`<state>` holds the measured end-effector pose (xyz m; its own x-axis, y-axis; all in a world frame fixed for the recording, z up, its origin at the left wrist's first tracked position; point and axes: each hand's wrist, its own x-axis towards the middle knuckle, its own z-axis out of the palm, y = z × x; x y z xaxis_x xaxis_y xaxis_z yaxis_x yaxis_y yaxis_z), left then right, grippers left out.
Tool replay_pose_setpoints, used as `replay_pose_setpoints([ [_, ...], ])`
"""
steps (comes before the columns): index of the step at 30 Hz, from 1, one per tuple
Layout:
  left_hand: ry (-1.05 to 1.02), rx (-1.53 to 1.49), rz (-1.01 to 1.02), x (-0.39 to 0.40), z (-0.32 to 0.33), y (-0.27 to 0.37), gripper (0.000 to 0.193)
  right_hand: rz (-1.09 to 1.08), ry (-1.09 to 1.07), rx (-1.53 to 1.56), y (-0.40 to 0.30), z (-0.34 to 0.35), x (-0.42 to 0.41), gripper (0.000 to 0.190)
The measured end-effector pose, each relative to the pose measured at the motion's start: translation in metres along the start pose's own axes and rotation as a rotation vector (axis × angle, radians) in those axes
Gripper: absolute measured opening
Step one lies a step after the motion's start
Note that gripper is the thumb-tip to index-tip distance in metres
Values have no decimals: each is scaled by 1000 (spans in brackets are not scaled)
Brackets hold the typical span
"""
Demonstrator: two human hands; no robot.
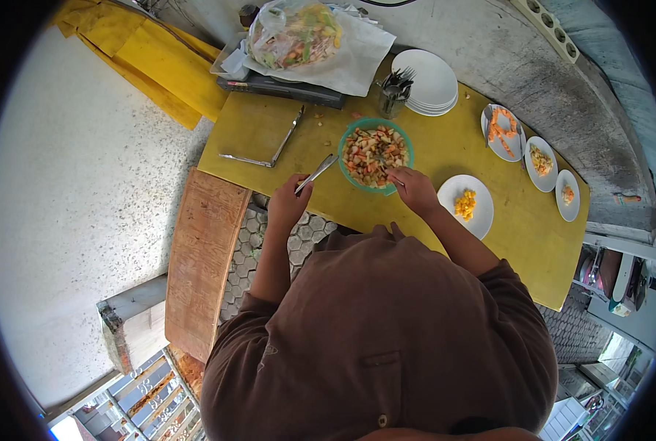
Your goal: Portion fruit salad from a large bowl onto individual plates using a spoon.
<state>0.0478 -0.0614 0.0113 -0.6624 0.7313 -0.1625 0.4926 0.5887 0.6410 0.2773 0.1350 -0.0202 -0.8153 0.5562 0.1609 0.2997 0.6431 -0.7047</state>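
Note:
My left hand [288,203] holds a slim metal utensil [321,168] that points up and right, its far end just left of a green plastic bowl [376,122]. Diced fruit or vegetables [373,154] in orange, white and red fill the bowl. At its lower right rim, my right hand [415,192] grips the handle of another utensil [396,181]; its far end is hard to make out among the pieces. A white plate [481,218] with diced yellow pieces [464,205] lies right of my right hand.
The yellow table [526,237] bears metal tongs [275,157], a glass of forks [395,96], stacked white plates [427,77] and several plates of food along the right wall. Behind stands a plastic bag of cut food [300,38]. A wooden bench [204,264] is at left.

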Motion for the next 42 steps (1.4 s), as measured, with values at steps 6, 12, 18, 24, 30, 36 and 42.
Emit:
replay_pose_setpoints([
  [6,-55,-26,-28,13,-23,-11,34,21,110,27,-6,-21,2,18],
  [12,-89,-44,94,39,-27,-11,35,25,299,-127,5,-24,32,17],
  [18,-130,-47,166,63,-28,-11,33,160,425,-4,5,-10,39,15],
  [24,-161,-51,178,75,-32,-4,33,102,302,-224,-1,-7,50,15],
  [30,-170,-80,230,82,-24,-13,32,276,410,-91,13,-6,52,17],
  [36,-189,-31,290,90,-11,-10,31,294,231,16,-14,-10,51,19],
  [42,-324,-21,283,98,-8,16,30,314,225,75,21,20,43,24],
])
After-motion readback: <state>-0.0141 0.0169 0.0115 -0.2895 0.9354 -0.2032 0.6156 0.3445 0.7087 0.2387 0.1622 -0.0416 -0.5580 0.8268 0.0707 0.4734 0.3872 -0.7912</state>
